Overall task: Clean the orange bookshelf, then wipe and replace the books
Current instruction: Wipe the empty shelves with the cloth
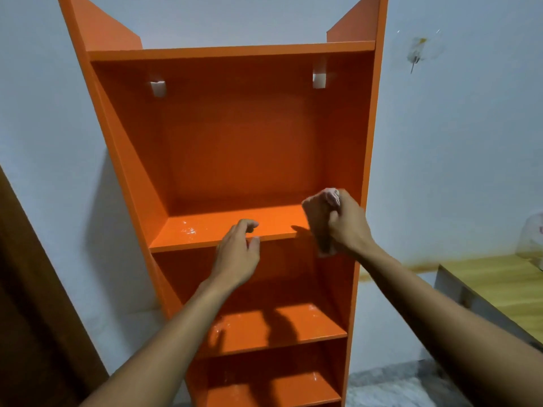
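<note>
Wiping the orange bookshelf

Right hand [345, 223] clenched round a pale cloth [321, 221] (blurred), at the right inner wall of the orange bookshelf [235, 136]; left hand [238, 251] at the front edge of the shelf board [205, 227], fingers loosely curled, holding nothing; whitish specks on the board; wooden desk [496, 283] at right.

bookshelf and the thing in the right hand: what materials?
Orange bookshelf: looks like laminated or painted board; flat panels, thin square edges, glossy sheen. Cloth gripped by the right hand: seems soft fabric, crumpled and hanging limp; blurred, weave unclear.
</note>
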A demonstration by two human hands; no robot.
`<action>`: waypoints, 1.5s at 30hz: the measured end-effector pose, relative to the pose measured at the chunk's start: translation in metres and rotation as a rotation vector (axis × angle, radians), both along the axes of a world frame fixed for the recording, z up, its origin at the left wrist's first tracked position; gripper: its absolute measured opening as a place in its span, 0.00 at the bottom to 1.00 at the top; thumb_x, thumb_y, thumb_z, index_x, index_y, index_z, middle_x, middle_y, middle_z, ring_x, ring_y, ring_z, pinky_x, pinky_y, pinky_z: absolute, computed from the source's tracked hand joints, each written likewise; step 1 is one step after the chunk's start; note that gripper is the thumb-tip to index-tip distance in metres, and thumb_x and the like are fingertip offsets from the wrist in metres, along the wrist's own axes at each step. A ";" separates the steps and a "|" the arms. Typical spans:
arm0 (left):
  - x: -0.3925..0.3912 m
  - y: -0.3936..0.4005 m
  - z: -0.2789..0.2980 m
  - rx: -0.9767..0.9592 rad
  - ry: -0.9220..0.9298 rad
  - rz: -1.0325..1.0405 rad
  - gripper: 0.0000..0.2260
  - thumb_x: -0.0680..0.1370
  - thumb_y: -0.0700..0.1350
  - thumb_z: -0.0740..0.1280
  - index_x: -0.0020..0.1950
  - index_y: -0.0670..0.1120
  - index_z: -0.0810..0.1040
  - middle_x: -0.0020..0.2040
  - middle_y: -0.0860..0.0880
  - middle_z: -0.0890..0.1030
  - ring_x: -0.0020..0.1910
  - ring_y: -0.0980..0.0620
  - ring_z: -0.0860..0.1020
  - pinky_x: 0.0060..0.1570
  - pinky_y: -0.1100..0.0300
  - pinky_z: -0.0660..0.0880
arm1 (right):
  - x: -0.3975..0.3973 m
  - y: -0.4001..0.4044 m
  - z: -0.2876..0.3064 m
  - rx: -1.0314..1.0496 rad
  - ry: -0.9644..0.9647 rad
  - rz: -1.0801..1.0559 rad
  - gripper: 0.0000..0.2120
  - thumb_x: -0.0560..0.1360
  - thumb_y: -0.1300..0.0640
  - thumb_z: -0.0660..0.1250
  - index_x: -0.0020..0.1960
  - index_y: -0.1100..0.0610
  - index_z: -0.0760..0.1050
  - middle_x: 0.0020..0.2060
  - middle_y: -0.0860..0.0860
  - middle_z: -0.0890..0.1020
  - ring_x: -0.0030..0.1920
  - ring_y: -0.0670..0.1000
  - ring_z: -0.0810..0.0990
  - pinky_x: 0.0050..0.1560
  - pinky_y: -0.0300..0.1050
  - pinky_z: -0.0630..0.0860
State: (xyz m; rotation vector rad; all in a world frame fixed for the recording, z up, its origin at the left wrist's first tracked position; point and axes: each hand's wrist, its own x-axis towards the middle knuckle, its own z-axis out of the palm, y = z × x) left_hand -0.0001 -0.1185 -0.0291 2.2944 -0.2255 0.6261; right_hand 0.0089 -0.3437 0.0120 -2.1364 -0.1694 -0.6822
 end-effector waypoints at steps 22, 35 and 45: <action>0.038 0.106 -0.047 0.416 -0.007 0.417 0.30 0.79 0.60 0.47 0.71 0.46 0.74 0.73 0.44 0.73 0.75 0.42 0.65 0.75 0.41 0.54 | 0.082 0.117 -0.050 -0.895 -0.059 0.262 0.22 0.81 0.44 0.58 0.74 0.44 0.67 0.64 0.57 0.76 0.64 0.61 0.71 0.58 0.56 0.67; 0.038 0.115 -0.050 0.469 -0.047 0.426 0.29 0.80 0.59 0.49 0.70 0.44 0.76 0.70 0.44 0.76 0.71 0.42 0.71 0.72 0.43 0.64 | 0.140 0.053 0.002 -0.502 0.034 0.023 0.20 0.79 0.58 0.62 0.70 0.48 0.68 0.60 0.58 0.76 0.60 0.62 0.76 0.59 0.59 0.74; 0.042 0.118 -0.056 0.481 -0.075 0.431 0.29 0.81 0.61 0.49 0.72 0.45 0.74 0.71 0.45 0.74 0.73 0.44 0.70 0.73 0.43 0.62 | 0.206 0.037 -0.007 -0.520 0.534 -0.043 0.13 0.82 0.63 0.58 0.65 0.64 0.74 0.60 0.61 0.78 0.59 0.59 0.79 0.56 0.49 0.76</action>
